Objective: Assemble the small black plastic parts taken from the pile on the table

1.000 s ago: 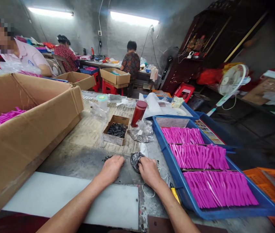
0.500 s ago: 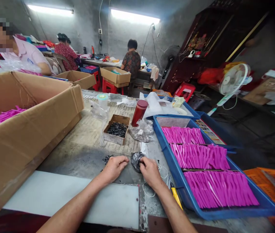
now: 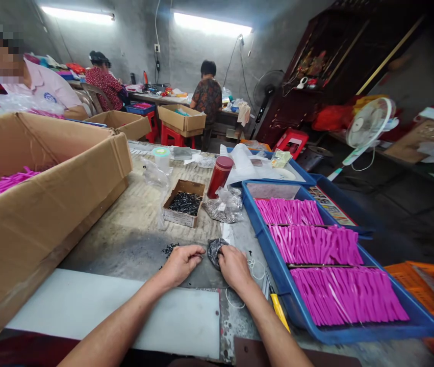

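My left hand (image 3: 183,263) rests over the table with thumb and forefinger pinched; whatever they hold is too small to make out. Just right of it lies a small dark plastic bag (image 3: 213,251), shiny and crumpled. The curled fingers of my right hand (image 3: 235,267) are at the bag's right side, their tips hidden in or behind it. A little pile of black bits (image 3: 170,249) lies behind my left hand. Farther back, a small cardboard box (image 3: 180,219) contains many small black pieces. Beside that box is a clear bag of small metallic parts (image 3: 224,208).
A blue tray (image 3: 257,224) of pink strips in rows stands at right, a yellow-handled tool (image 3: 278,312) beside it. A large carton (image 3: 52,204) fills the left. A red canister (image 3: 220,178) stands behind the metallic parts. Other people sit beyond the table.
My right hand has shifted slightly left and up, its fingers farther over the dark bag. The left hand has barely moved and stays pinched.
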Motion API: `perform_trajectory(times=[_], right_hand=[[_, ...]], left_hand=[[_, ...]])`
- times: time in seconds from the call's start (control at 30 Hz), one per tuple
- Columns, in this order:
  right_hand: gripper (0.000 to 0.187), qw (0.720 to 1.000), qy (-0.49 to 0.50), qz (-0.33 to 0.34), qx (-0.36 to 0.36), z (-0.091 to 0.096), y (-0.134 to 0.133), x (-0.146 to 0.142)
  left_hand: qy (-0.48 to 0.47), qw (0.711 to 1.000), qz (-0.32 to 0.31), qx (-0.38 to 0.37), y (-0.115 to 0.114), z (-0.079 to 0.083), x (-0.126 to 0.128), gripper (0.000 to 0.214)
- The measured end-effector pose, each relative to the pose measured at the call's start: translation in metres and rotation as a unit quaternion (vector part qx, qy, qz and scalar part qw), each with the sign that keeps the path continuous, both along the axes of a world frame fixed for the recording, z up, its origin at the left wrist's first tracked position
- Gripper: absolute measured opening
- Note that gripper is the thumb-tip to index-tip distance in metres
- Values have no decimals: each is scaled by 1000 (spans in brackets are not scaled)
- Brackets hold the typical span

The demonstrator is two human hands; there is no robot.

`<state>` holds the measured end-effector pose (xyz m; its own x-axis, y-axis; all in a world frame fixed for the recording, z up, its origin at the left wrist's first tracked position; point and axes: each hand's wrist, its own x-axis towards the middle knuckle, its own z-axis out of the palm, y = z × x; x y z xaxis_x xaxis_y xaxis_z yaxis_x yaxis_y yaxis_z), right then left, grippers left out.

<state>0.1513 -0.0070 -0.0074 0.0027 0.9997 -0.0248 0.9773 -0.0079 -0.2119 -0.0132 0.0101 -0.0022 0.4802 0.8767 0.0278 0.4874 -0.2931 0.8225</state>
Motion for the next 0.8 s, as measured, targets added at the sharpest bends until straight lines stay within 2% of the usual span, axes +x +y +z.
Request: perform_trajectory(times=[0.17, 0.4, 0.57, 0.7, 0.8], right_hand=[[17, 1000, -28, 6, -7, -3, 1, -2], [16, 999, -24, 21, -9, 3, -4, 1], [17, 997, 52, 32, 39, 0, -9, 4], [19, 985, 138, 38, 92, -3, -12, 6], [21, 977, 180, 34, 112, -2, -14, 6]], left_hand=[[-21, 999, 8, -22, 2, -5, -2, 20], [-57, 995, 14, -81, 4, -7, -1, 20], [-89, 988, 22, -128, 4, -7, -1, 16], [-142, 976, 34, -164, 4, -5, 2, 14], [-158, 974, 24, -162, 3, -2, 4, 13]])
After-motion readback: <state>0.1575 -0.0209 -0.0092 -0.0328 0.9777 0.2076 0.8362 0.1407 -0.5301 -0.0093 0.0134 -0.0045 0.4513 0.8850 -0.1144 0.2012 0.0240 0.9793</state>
